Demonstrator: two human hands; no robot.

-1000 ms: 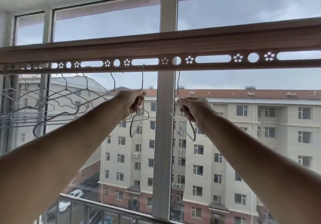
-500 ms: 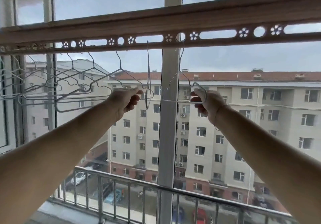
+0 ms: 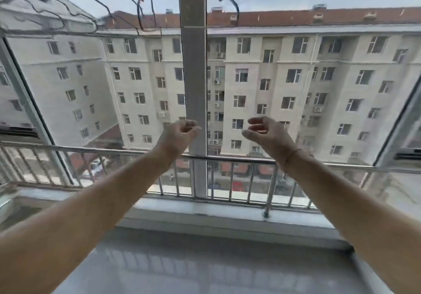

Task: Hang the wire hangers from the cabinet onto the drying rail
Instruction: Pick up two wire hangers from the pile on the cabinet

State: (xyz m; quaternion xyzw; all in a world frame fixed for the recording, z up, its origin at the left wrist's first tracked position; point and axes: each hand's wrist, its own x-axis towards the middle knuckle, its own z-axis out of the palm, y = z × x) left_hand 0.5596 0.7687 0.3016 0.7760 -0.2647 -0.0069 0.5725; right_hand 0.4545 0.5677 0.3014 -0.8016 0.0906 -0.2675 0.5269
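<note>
Several thin wire hangers hang along the top of the head view; their lower parts show at upper left (image 3: pixel 68 8), one near the middle (image 3: pixel 145 6) and one right of the window post (image 3: pixel 230 2). The drying rail itself is out of frame above. My left hand (image 3: pixel 180 134) and my right hand (image 3: pixel 262 131) are held out in front of the window, well below the hangers, fingers loosely curled and holding nothing. They float on either side of the white window post (image 3: pixel 194 77).
A metal railing (image 3: pixel 91 150) runs across outside the glass. A white windowsill (image 3: pixel 205 211) and a pale flat surface (image 3: pixel 205 266) lie below my arms. Apartment blocks fill the view outside.
Both hands have let go of the hangers and dropped down. The camera has tilted down, so the rail has left the view and the hangers stay hanging at the top.
</note>
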